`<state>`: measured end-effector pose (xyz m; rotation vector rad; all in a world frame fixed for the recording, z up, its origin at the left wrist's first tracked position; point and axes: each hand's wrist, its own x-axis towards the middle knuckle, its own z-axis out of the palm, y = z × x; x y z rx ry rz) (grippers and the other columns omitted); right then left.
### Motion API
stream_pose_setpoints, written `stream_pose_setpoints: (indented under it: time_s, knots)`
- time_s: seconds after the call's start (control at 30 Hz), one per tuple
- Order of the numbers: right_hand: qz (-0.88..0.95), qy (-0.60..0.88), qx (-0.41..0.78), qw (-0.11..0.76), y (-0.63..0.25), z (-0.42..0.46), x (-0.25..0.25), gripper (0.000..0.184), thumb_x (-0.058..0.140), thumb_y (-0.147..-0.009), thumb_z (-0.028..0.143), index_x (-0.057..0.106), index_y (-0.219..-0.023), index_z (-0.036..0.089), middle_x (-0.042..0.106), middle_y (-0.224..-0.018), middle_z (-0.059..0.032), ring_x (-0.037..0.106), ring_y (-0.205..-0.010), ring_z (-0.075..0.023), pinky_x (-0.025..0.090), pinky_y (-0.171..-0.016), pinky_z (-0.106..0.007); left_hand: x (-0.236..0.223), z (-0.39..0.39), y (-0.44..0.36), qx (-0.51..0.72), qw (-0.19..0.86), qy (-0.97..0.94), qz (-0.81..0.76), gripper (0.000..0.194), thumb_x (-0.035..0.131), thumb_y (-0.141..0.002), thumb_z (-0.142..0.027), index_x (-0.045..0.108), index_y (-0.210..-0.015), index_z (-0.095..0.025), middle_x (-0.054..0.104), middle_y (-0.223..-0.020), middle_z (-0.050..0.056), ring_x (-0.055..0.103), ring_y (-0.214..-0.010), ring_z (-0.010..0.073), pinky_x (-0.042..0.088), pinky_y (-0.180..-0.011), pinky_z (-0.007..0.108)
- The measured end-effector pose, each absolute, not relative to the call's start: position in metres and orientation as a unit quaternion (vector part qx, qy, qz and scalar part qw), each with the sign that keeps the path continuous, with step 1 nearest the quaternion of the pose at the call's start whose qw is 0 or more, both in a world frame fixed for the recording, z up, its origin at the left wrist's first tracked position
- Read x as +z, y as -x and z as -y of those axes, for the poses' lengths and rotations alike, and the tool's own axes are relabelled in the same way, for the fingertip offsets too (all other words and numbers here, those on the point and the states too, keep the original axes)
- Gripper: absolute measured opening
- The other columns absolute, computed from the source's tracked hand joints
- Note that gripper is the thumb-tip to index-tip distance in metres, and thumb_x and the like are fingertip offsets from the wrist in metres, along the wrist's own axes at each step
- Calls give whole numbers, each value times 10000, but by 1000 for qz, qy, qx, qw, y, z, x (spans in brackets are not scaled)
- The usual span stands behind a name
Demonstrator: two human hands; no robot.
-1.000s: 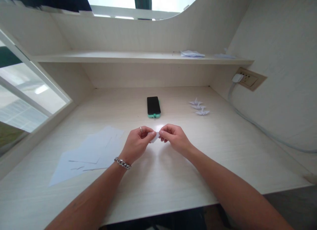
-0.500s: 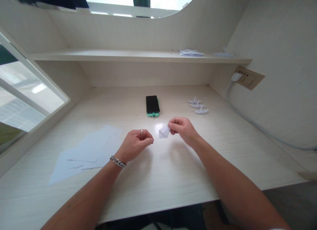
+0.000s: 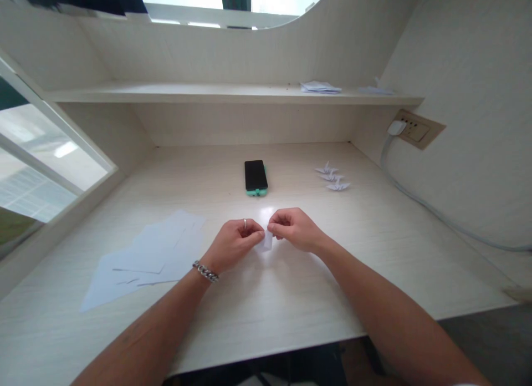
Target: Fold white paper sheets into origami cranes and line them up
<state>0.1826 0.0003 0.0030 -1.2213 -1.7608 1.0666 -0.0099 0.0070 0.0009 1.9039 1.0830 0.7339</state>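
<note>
Between my two hands is a small piece of folded white paper [image 3: 266, 242], close above the desk. My left hand [image 3: 236, 240], with a ring and a chain bracelet, pinches its left side between thumb and fingers. On the upper right, my right hand [image 3: 296, 229] grips the paper's edge with thumb and forefinger. Fingers cover the top of the paper, so its full shape is hidden. Past my right hand, three folded paper cranes [image 3: 333, 177] sit in a row on the desk.
A black phone [image 3: 255, 176] in a green case lies on the desk [image 3: 187, 175] ahead of my hands. Loose white paper sheets [image 3: 141, 258] spread on the left. Folded papers [image 3: 320, 87] rest on the shelf [image 3: 199, 92]. A grey cable [image 3: 432, 209] runs down from the wall socket [image 3: 417, 129].
My left hand has moved right and taken hold of the folded paper. My right hand has brought the paper slightly left and nearer to me, and the paper has turned.
</note>
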Motion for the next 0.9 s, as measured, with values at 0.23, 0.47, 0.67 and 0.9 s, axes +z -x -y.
stream_pose_setpoints:
  time_s: [0.23, 0.47, 0.67, 0.9]
  knots:
    - [573, 479, 454, 487, -201, -13, 3, 169, 647, -721, 296, 612, -660, 142, 567, -551, 12, 499, -516, -103, 390, -525, -242, -1, -13, 18, 325, 430, -719, -439, 138, 614, -771, -257, 661, -682, -163, 638, -625, 2, 559, -607, 131, 425, -585, 243]
    - [597, 469, 440, 480, -180, -5, -5, 170, 624, -770, 312, 637, -730, 147, 616, -620, -7, 557, -579, -125, 436, -575, -254, -7, -10, 3, 375, 531, -626, -431, 315, 691, -754, -424, 667, -885, -139, 681, -745, 39, 636, -678, 155, 533, -673, 302]
    - [675, 477, 389, 406, -177, 1, -2, 130, 590, -793, 256, 657, -759, 151, 647, -682, -14, 570, -636, -124, 413, -599, -236, -6, -9, 3, 388, 471, -651, -450, 241, 643, -787, -382, 665, -789, -142, 655, -665, 28, 590, -618, 144, 492, -594, 267]
    - [731, 488, 331, 342, -182, 1, 2, 130, 561, -759, 187, 677, -707, 160, 643, -658, 1, 526, -613, -110, 360, -576, -223, 0, -8, 6, 335, 399, -729, -444, 205, 585, -813, -338, 670, -738, -168, 635, -617, 7, 541, -564, 129, 400, -528, 231]
